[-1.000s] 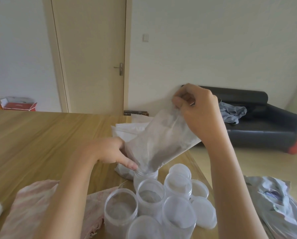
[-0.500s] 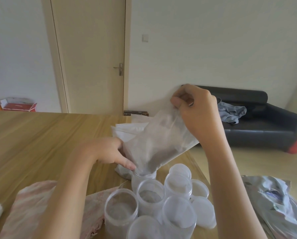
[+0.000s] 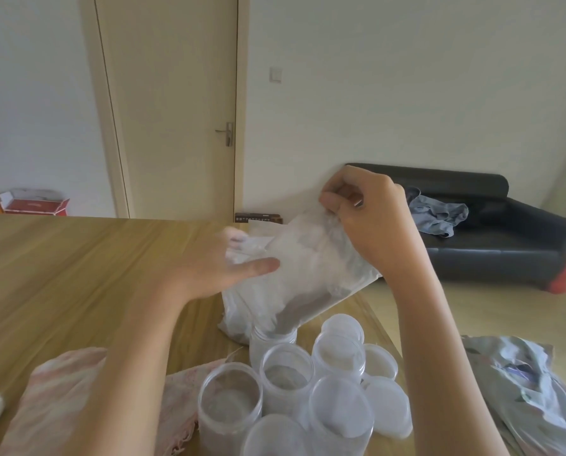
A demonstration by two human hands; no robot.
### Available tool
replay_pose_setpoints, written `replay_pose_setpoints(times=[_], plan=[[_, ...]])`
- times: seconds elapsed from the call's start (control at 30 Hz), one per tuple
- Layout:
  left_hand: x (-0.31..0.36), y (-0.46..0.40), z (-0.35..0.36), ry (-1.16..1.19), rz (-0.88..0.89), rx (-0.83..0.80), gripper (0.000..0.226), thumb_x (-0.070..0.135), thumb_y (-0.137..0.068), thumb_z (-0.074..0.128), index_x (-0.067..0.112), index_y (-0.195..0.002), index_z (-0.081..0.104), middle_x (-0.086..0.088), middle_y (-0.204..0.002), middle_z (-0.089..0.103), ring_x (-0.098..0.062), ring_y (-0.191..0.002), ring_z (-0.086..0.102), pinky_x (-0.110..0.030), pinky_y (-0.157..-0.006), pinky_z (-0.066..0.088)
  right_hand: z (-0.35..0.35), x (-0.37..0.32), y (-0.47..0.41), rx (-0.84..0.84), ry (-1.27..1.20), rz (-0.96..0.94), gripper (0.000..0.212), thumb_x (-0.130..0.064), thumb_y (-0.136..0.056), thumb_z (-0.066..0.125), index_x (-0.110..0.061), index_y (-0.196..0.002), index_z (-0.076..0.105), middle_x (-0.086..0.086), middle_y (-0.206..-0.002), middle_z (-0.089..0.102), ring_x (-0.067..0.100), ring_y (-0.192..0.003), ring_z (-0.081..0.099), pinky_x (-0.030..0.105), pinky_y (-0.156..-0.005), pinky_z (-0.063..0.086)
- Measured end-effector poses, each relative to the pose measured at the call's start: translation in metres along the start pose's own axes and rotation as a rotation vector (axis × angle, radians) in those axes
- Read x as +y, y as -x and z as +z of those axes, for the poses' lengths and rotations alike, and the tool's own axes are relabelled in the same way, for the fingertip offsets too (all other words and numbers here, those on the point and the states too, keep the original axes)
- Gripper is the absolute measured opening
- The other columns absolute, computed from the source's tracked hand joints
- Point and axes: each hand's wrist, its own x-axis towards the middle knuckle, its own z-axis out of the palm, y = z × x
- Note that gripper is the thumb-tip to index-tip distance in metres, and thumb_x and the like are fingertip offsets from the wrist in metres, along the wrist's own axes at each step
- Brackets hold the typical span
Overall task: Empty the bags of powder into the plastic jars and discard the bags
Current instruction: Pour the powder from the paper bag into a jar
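One bag (image 3: 311, 274), limp thin film, light, mouth in jar (image 3: 271, 340) at 6 o'clock. Right hand (image 3: 370, 218) pinches top corner at 1 o'clock; left hand (image 3: 209, 268) open, flat against side. Hold by corners.

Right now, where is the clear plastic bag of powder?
The clear plastic bag hangs centre-frame from the right hand, its mouth in a clear plastic jar.

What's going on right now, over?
Right hand pinching bag by its top corner, tilted mouth-down into jar. Left hand open beside bag, blurred. Grey powder near bag's mouth. Nothing blocking.
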Motion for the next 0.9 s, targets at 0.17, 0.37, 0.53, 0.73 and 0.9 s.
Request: replay_pose_setpoints(times=[0.17,0.37,0.53,0.73,0.9], plan=[[0.021,-0.002,0.015,0.222,0.338,0.069,0.048,0.059,-0.075,0.069,0.030,-0.112,0.066,0.009,-0.105,0.071,-0.006,-0.098,0.066,-0.032,-0.093,0.052,0.001,-0.001,0.000,-0.022,-0.026,-0.036,0.012,-0.006,-0.088,0.064,-0.016,-0.081,0.068,-0.011,-0.069,0.065,-0.001,-0.069,0.056,0.006,-0.062,0.041],[0.033,-0.010,0.033,0.442,0.465,0.227,0.020,0.029,-0.093,0.070,0.010,-0.095,0.074,-0.002,-0.084,0.076,-0.019,-0.085,0.071,-0.027,-0.077,0.053,0.001,0.002,-0.001,-0.065,-0.048,-0.055,0.011,-0.010,-0.089,0.065,-0.018,-0.083,0.068,-0.013,-0.072,0.065,-0.003,-0.072,0.058,0.006,-0.065,0.041],[0.028,-0.016,0.036,0.612,0.452,0.250,0.009,0.015,-0.093,0.069,0.009,-0.091,0.076,0.001,-0.081,0.078,-0.005,-0.078,0.072,-0.012,-0.073,0.052,-0.002,0.004,-0.001,-0.195,-0.033,0.017,0.010,-0.031,-0.092,0.064,-0.021,-0.091,0.066,-0.005,-0.080,0.068,0.010,-0.077,0.062,0.017,-0.066,0.045],[0.021,-0.018,0.031,0.722,0.397,0.254,0.009,0.016,-0.093,0.068,0.010,-0.094,0.075,0.001,-0.083,0.078,-0.004,-0.079,0.072,-0.010,-0.069,0.051,-0.012,0.017,0.002,-0.509,0.175,0.159,0.031,-0.038,-0.086,0.069,-0.011,-0.080,0.056,-0.001,-0.070,0.049,0.016,-0.062,0.042,0.025,-0.055,0.031],[0.016,-0.018,0.029,0.628,0.365,0.244,0.009,0.026,-0.093,0.069,0.022,-0.089,0.077,0.006,-0.085,0.078,-0.004,-0.083,0.073,-0.015,-0.075,0.052,-0.016,0.024,0.000,-0.469,0.144,0.109,0.015,-0.014,-0.087,0.064,-0.005,-0.076,0.061,-0.017,-0.053,0.056,0.001,-0.054,0.045,0.012,-0.053,0.037]])
